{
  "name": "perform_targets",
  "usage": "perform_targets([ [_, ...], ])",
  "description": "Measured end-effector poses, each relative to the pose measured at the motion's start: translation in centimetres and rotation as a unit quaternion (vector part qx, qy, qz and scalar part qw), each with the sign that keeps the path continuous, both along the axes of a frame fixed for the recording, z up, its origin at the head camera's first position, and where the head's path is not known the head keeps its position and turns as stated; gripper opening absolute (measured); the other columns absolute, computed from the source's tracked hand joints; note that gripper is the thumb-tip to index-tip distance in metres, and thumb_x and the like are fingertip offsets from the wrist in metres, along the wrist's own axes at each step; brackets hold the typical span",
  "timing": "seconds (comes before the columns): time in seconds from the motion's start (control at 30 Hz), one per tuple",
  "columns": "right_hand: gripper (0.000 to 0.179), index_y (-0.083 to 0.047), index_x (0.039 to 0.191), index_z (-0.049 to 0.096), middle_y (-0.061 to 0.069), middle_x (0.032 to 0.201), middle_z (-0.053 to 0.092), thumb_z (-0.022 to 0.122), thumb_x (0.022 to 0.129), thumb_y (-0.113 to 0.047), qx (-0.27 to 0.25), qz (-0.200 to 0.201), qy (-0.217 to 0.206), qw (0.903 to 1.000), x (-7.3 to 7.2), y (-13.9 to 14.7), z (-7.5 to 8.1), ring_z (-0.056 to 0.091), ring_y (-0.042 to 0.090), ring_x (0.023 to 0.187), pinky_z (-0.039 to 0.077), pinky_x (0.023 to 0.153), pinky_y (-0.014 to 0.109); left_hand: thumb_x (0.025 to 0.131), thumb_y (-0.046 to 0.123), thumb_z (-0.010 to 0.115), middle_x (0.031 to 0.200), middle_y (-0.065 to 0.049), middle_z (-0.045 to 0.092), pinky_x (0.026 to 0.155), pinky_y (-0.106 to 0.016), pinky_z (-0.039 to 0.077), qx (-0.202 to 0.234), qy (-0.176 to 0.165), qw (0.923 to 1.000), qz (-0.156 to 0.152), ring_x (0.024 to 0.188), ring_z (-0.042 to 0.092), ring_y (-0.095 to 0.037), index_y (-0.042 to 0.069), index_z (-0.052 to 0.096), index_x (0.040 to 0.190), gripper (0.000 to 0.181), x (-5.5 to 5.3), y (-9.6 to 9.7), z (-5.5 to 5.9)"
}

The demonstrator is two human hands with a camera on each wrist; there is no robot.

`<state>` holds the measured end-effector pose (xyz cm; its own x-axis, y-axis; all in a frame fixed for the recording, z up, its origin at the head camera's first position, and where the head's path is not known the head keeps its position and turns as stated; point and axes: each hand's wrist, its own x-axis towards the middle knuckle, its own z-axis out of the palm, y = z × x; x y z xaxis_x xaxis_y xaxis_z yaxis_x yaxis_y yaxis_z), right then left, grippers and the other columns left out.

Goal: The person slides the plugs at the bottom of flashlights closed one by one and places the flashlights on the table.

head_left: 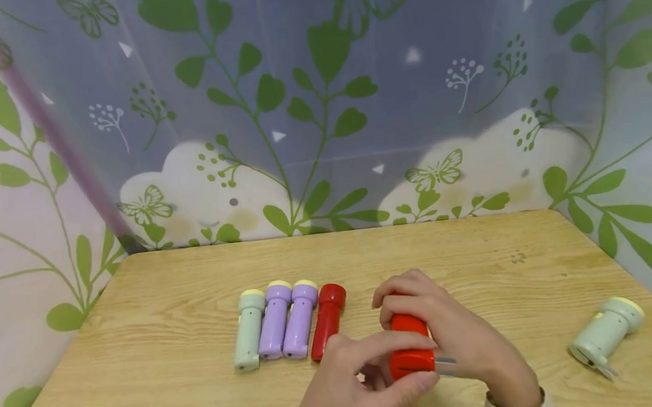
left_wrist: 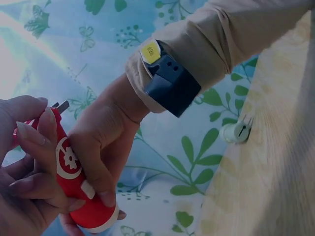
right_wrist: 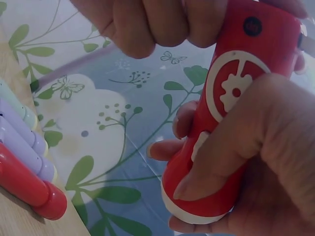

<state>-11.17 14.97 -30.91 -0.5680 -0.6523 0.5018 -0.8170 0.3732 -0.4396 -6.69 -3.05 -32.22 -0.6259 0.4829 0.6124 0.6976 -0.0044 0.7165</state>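
Observation:
Both hands hold a red flashlight above the table's front. My right hand grips its body, with the thumb along the side near the switch in the right wrist view. Pinched between thumb and fingers of my left hand is the tail end, where two metal plug prongs stick out sideways. A white rim circles the lamp end, and a white flower-like emblem marks the body. Left of the hands, a second red flashlight lies on the table, its lower end close to the left hand's knuckles.
Two purple flashlights and a pale green flashlight lie in a row beside the red one. Another pale green flashlight, prongs out, lies at the right of the wooden table. Patterned curtain surrounds the table's back and sides.

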Motion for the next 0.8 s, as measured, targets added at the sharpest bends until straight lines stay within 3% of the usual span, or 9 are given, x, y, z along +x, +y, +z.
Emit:
perform_targets([
  [0.1, 0.024, -0.028, 0.083, 0.055, -0.014, 0.104, 0.055, 0.072, 0.08, -0.012, 0.004, -0.008, 0.002, 1.0, 0.0, -0.1, 0.0, 0.045, 0.009, 0.098, 0.044, 0.078, 0.034, 0.09, 0.008, 0.067, 0.053, -0.004, 0.059, 0.044, -0.016, 0.047, 0.024, -0.067, 0.997, -0.029, 0.048, 0.049, 0.008, 0.008, 0.066, 0.11, 0.02, 0.1, 0.0, 0.0],
  [0.17, 0.026, -0.028, 0.083, 0.055, -0.014, 0.103, 0.055, 0.073, 0.079, -0.011, 0.005, -0.012, 0.004, 0.9999, 0.0, -0.1, 0.0, 0.045, 0.009, 0.098, 0.045, 0.078, 0.034, 0.091, 0.006, 0.066, 0.051, -0.006, 0.057, 0.042, -0.018, 0.048, 0.045, -0.091, 0.9937, -0.048, 0.047, 0.05, 0.006, 0.006, 0.066, 0.11, 0.019, 0.0, 0.1, -0.2],
  [0.4, 0.029, -0.027, 0.083, 0.054, -0.013, 0.103, 0.054, 0.076, 0.075, -0.01, -0.005, -0.014, 0.011, 0.9998, -0.2, -0.2, -0.3, 0.044, 0.01, 0.098, 0.044, 0.078, 0.034, 0.089, -0.003, 0.063, 0.05, -0.008, 0.053, 0.039, -0.018, 0.045, 0.1, -0.079, 0.9863, -0.105, 0.044, 0.046, 0.003, 0.001, 0.064, 0.108, 0.019, -0.7, 0.1, -0.7],
  [0.63, 0.036, -0.025, 0.084, 0.054, -0.009, 0.106, 0.055, 0.078, 0.07, -0.003, -0.031, -0.004, 0.014, 0.9994, -0.5, -0.2, -0.5, 0.043, 0.014, 0.1, 0.043, 0.08, 0.035, 0.091, -0.007, 0.058, 0.051, -0.014, 0.054, 0.039, -0.021, 0.048, 0.103, -0.094, 0.9795, -0.145, 0.042, 0.05, -0.003, -0.004, 0.06, 0.112, 0.021, -0.9, -0.3, -0.8],
  [0.8, 0.036, -0.024, 0.084, 0.054, -0.005, 0.109, 0.054, 0.077, 0.069, 0.0, -0.037, -0.003, 0.033, 0.9987, -0.7, -0.2, -0.6, 0.042, 0.017, 0.102, 0.041, 0.081, 0.036, 0.093, -0.007, 0.055, 0.055, -0.013, 0.058, 0.04, -0.021, 0.048, 0.082, -0.066, 0.9835, -0.147, 0.045, 0.052, 0.0, -0.004, 0.059, 0.116, 0.024, -1.0, -0.5, -0.8],
])
